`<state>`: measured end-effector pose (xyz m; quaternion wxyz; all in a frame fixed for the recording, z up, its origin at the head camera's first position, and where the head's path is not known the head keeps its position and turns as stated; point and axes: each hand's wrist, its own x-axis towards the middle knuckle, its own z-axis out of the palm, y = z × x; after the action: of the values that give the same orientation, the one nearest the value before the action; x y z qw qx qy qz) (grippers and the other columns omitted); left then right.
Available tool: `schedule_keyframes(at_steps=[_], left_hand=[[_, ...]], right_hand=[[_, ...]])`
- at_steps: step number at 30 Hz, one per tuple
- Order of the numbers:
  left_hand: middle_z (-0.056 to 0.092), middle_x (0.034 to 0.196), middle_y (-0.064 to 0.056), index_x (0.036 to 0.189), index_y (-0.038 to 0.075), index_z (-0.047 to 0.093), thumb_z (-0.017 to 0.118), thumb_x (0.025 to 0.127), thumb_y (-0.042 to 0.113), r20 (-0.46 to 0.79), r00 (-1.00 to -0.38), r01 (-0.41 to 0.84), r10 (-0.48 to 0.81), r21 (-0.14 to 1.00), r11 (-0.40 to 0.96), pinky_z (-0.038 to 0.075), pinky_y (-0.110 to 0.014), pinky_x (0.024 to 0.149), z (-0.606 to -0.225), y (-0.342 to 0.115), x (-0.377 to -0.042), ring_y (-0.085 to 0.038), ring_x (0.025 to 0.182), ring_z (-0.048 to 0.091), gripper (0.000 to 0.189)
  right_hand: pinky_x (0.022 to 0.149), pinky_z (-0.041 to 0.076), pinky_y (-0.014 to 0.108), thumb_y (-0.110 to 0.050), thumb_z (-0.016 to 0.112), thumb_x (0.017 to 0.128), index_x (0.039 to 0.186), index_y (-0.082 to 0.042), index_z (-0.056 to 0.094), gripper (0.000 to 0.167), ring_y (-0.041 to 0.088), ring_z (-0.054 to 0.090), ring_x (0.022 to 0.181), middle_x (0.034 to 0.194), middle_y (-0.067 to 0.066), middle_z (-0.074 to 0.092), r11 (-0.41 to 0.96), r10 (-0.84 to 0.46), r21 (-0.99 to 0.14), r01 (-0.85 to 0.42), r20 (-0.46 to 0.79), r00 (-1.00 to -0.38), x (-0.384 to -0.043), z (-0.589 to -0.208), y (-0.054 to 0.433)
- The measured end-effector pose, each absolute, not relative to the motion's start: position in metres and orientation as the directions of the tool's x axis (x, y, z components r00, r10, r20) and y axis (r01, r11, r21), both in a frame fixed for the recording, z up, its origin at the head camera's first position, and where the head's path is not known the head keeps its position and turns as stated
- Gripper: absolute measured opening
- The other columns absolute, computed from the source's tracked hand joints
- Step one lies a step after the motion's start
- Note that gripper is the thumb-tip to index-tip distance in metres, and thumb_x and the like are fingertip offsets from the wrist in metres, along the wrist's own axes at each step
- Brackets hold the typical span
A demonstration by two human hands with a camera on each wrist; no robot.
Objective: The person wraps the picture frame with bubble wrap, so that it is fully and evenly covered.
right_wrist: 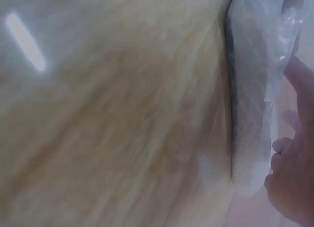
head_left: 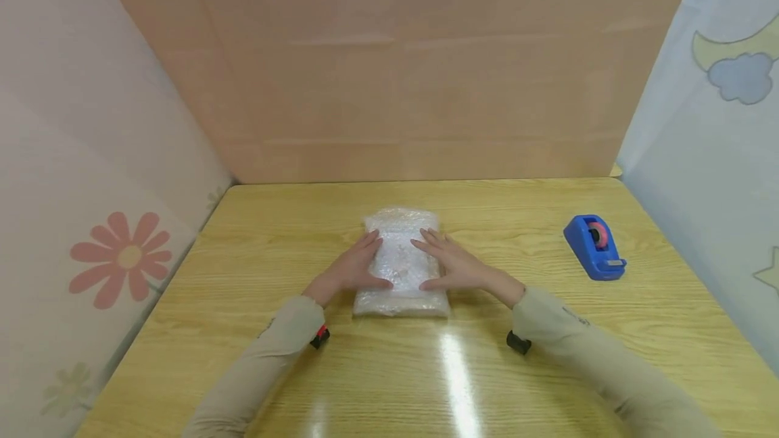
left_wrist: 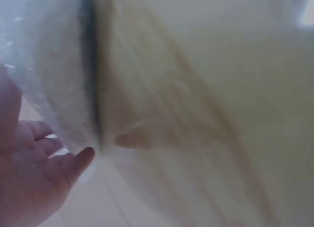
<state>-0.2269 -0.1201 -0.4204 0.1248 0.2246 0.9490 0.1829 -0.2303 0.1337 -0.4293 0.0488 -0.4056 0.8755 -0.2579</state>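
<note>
A flat bundle in clear bubble wrap point(head_left: 398, 262) lies on the wooden table in front of the person. On its left side rests the left hand point(head_left: 359, 265), fingers spread and thumb out over the near part. The right hand point(head_left: 456, 264) lies the same way on the right side, its fingers extended across the top. In the left wrist view, the left hand point(left_wrist: 44, 168) is at the wrap's edge point(left_wrist: 64, 85). The right wrist view has the right hand point(right_wrist: 294, 173) along the other edge of the wrap point(right_wrist: 250, 114). What is inside the wrap cannot be made out.
A blue tape dispenser point(head_left: 594, 249) with a pink roll stands at the right on the wooden table point(head_left: 243, 249). A brown panel point(head_left: 402, 86) rises behind the table. Printed walls stand at left and right.
</note>
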Motion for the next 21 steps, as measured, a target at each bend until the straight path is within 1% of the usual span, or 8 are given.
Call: schedule_keyframes(at_steps=[4, 8, 12, 15, 18, 21], left_hand=[[0.006, 0.152, -0.007, 0.143, 0.004, 0.024, 0.069, 0.069, 0.057, -0.144, -0.871, 0.395, 0.469, 0.363, 0.844, 0.019, -0.039, 0.109, -0.425, -0.121, -0.228, -0.023, 0.138, 0.009, 0.101], [0.002, 0.152, -0.007, 0.144, 0.006, 0.022, 0.068, 0.068, 0.060, -0.108, -0.874, 0.417, 0.474, 0.334, 0.845, 0.022, -0.043, 0.107, -0.426, -0.121, -0.228, -0.024, 0.138, 0.007, 0.104], [0.001, 0.152, -0.008, 0.144, 0.008, 0.022, 0.067, 0.069, 0.061, -0.083, -0.858, 0.464, 0.506, 0.297, 0.835, 0.021, -0.045, 0.107, -0.423, -0.121, -0.230, -0.026, 0.138, 0.003, 0.102], [0.003, 0.152, -0.008, 0.143, 0.010, 0.026, 0.066, 0.071, 0.059, -0.087, -0.839, 0.494, 0.537, 0.294, 0.818, 0.019, -0.045, 0.108, -0.423, -0.121, -0.231, -0.026, 0.138, 0.002, 0.096], [0.005, 0.152, -0.006, 0.143, 0.012, 0.027, 0.064, 0.074, 0.058, -0.112, -0.826, 0.497, 0.552, 0.318, 0.808, 0.018, -0.047, 0.108, -0.425, -0.121, -0.233, -0.025, 0.139, 0.001, 0.091], [0.003, 0.152, -0.005, 0.144, 0.013, 0.025, 0.060, 0.076, 0.059, -0.155, -0.819, 0.485, 0.552, 0.328, 0.811, 0.018, -0.047, 0.108, -0.425, -0.121, -0.236, -0.024, 0.139, -0.001, 0.089]], right_hand=[[0.106, 0.008, 0.057, -0.041, 0.066, 0.079, 0.142, -0.003, 0.027, 0.083, 0.040, 0.005, 0.135, 0.148, 0.024, 0.010, 0.526, -0.765, -0.500, -0.688, 0.077, -0.640, -0.235, -0.433, 0.130], [0.107, 0.005, 0.055, -0.041, 0.065, 0.080, 0.142, -0.005, 0.029, 0.079, 0.039, 0.001, 0.136, 0.148, 0.023, 0.008, 0.528, -0.777, -0.510, -0.679, 0.034, -0.629, -0.237, -0.435, 0.126], [0.105, 0.003, 0.059, -0.041, 0.062, 0.083, 0.140, -0.008, 0.035, 0.071, 0.041, 0.000, 0.135, 0.148, 0.023, 0.010, 0.505, -0.799, -0.498, -0.705, 0.039, -0.600, -0.238, -0.434, 0.122], [0.102, -0.002, 0.063, -0.048, 0.055, 0.086, 0.139, -0.012, 0.036, 0.067, 0.041, -0.003, 0.135, 0.147, 0.024, 0.011, 0.462, -0.818, -0.511, -0.725, 0.072, -0.571, -0.238, -0.437, 0.122], [0.102, -0.004, 0.063, -0.054, 0.051, 0.085, 0.140, -0.015, 0.036, 0.069, 0.040, -0.004, 0.135, 0.147, 0.023, 0.011, 0.452, -0.818, -0.514, -0.730, 0.088, -0.568, -0.238, -0.438, 0.123], [0.103, -0.003, 0.061, -0.051, 0.055, 0.084, 0.140, -0.014, 0.036, 0.069, 0.040, -0.003, 0.135, 0.148, 0.022, 0.011, 0.493, -0.808, -0.496, -0.715, 0.045, -0.588, -0.238, -0.436, 0.122]])
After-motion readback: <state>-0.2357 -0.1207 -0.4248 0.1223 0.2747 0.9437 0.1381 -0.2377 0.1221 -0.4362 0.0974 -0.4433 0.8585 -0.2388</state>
